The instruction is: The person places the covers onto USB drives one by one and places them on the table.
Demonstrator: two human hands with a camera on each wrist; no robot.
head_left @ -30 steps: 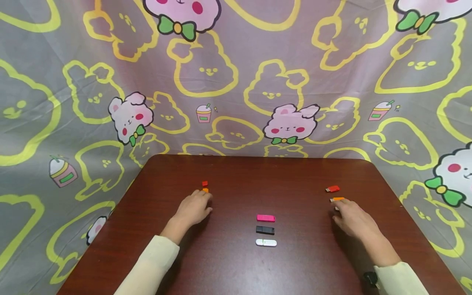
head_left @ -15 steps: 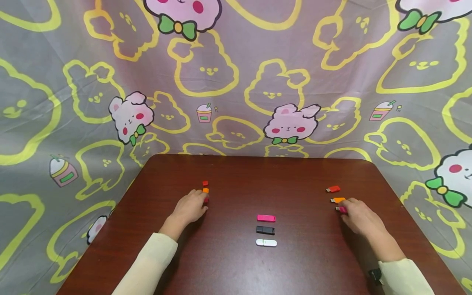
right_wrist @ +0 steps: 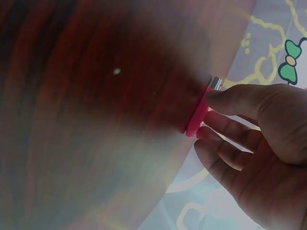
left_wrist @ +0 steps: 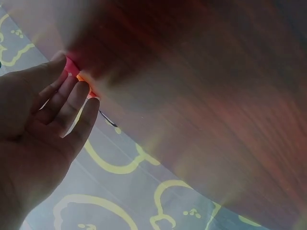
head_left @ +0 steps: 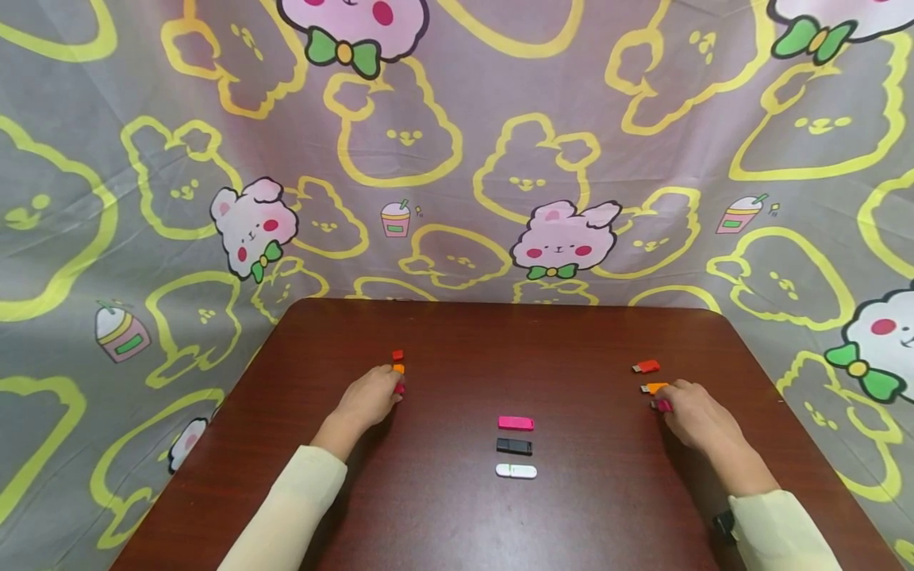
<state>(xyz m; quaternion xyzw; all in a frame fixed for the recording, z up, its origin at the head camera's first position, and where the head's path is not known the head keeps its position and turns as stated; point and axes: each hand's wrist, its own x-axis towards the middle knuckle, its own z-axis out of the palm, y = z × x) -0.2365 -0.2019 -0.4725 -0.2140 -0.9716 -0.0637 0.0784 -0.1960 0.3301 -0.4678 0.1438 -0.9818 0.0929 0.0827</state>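
Note:
My left hand is at the left of the table and pinches a small pink USB stick cap between thumb and fingertips. Just beyond it lie an orange cap and a red cap. On the right side, my right hand holds a pink USB stick between thumb and fingers, its metal plug bare. An orange USB stick and a red one lie behind that hand, their plugs also uncovered.
Between the hands a pink capped USB stick, a black one and a white one lie in a column on the brown table. A patterned cloth hangs around the table's back and sides.
Both hands have moved slightly outward, exposing the pink cap at the left and the pink USB stick at the right, now pinched in the fingers. The other pieces have stayed put.

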